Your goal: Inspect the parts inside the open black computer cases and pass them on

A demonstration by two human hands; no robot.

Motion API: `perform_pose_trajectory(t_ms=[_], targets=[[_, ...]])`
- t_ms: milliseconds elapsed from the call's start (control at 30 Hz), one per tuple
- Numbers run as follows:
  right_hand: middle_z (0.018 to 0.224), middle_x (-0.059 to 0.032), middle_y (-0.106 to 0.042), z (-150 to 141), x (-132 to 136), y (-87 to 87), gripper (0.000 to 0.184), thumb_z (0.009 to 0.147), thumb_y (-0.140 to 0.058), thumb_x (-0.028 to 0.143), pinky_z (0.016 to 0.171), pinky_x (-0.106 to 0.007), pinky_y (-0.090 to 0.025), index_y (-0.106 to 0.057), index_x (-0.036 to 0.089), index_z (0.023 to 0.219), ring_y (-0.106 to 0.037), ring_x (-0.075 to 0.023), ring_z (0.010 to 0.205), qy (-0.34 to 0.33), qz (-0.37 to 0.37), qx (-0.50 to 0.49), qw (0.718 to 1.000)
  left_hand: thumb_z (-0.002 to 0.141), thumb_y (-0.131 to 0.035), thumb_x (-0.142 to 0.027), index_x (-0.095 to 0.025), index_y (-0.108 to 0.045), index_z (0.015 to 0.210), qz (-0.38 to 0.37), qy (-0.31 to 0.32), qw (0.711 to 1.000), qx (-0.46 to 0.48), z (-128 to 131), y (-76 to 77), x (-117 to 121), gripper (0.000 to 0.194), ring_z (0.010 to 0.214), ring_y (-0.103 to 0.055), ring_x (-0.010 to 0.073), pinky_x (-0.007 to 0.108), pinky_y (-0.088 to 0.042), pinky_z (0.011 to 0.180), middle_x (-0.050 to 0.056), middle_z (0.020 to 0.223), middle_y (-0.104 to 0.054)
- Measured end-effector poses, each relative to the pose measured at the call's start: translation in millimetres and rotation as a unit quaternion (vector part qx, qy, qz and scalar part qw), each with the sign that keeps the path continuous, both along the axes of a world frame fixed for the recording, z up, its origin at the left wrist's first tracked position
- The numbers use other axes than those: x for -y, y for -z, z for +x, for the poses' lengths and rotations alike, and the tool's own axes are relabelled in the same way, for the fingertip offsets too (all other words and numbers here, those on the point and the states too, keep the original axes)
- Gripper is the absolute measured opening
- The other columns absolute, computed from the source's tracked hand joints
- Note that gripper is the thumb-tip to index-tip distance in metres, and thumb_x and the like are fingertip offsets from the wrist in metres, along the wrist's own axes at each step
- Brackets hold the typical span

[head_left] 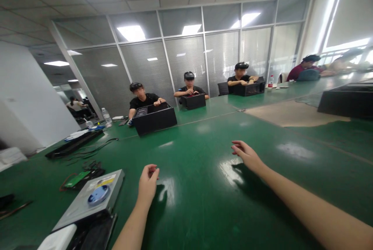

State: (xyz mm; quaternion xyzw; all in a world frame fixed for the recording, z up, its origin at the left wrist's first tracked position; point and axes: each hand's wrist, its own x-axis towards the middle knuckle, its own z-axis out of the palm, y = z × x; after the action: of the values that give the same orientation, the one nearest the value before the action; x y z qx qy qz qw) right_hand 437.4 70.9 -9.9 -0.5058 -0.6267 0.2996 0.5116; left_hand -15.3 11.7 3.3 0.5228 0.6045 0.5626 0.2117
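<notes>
My left hand [148,183] hovers over the green tabletop [192,188] with loosely curled fingers and the thumb a little apart. Nothing shows in it. To its left lies a silver optical drive [84,197] with a blue round disc-like piece [98,195] on top. My right hand [247,156] is raised above the table on the other side, thumb and fingers apart, holding nothing. Shadows and reflections of both hands fall on the glossy surface beneath them.
Beyond the drive lie a green circuit board [77,179] and black cables [99,147]. Across the table, people work at black computer cases [157,120]. A brown sheet [291,113] and another black case [346,100] are at right. A plastic bottle [106,117] stands far left.
</notes>
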Motion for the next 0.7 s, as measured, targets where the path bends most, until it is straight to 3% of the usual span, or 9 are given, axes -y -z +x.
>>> perform_pose_trajectory(t_ms=[100,533,700], targets=[[0.116,-0.0116,-0.066,4,5,-0.6,0.055,0.09,-0.051,0.062,0.082,-0.039,-0.054,-0.054,0.021,0.126,-0.07,-0.0229,0.09,-0.008,-0.014,-0.009,1.0,0.078,-0.061,-0.046,-0.018,-0.057,0.1,-0.015,-0.014,0.999,0.031,-1,-1.5,3,0.036,0.061,-0.058,0.014,0.025,-0.045,0.053,0.002,0.084,-0.062],[0.12,-0.0129,-0.065,-5,10,-2.9,0.053,0.091,-0.049,0.062,0.079,-0.038,-0.055,-0.058,0.019,0.121,-0.069,-0.0249,0.094,-0.054,-0.074,0.01,0.996,0.08,-0.057,-0.038,-0.019,-0.057,0.1,-0.022,-0.019,0.996,-0.082,-5,6.7,2,0.027,0.074,-0.061,0.0164,0.029,-0.048,0.07,0.001,0.085,-0.061],[0.115,-0.0126,-0.068,-5,11,-4.3,0.051,0.089,-0.051,0.061,0.076,-0.038,-0.056,-0.062,0.019,0.116,-0.07,-0.0255,0.091,-0.049,-0.077,0.012,0.996,0.079,-0.06,-0.038,-0.023,-0.061,0.1,-0.067,-0.036,0.985,-0.158,-6,-2.1,10,0.026,0.062,-0.058,0.019,0.03,-0.041,0.065,-0.003,0.063,-0.057]])
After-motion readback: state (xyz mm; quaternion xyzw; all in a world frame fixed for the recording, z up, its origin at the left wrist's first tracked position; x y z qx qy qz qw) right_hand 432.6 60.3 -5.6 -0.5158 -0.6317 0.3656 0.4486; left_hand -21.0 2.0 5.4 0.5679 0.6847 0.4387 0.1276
